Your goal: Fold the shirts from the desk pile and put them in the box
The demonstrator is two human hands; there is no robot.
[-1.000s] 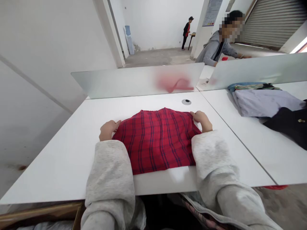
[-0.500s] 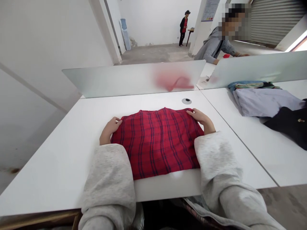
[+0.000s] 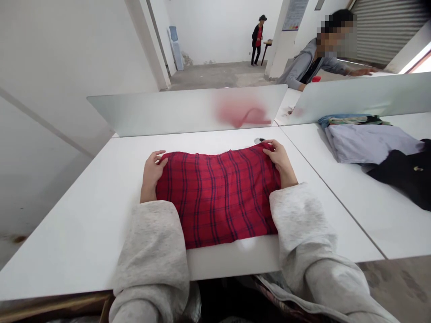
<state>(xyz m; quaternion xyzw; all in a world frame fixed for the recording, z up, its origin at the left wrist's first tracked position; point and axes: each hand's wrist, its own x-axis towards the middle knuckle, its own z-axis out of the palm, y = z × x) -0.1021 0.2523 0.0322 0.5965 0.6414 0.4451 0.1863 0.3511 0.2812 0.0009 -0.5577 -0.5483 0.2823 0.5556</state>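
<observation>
A folded red plaid cloth [image 3: 217,197] lies on the white table [image 3: 84,224] in front of me. My left hand [image 3: 151,172] pinches its far left corner, fingers curled over the edge. My right hand [image 3: 278,157] grips the far right corner in the same way. Both forearms, in grey sleeves, lie along the cloth's sides. The cloth's far edge is stretched between the two hands.
A frosted divider [image 3: 188,110] stands behind the cloth, a cable hole [image 3: 257,140] just in front of it. A pile of clothes [image 3: 373,143] lies on the table to the right. A person in grey [image 3: 310,65] leans over the far desk; another person stands far back.
Both hands have slid the cloth's far edge away from me and slightly apart, flattening and squaring the cloth. The person in grey reached farther right.
</observation>
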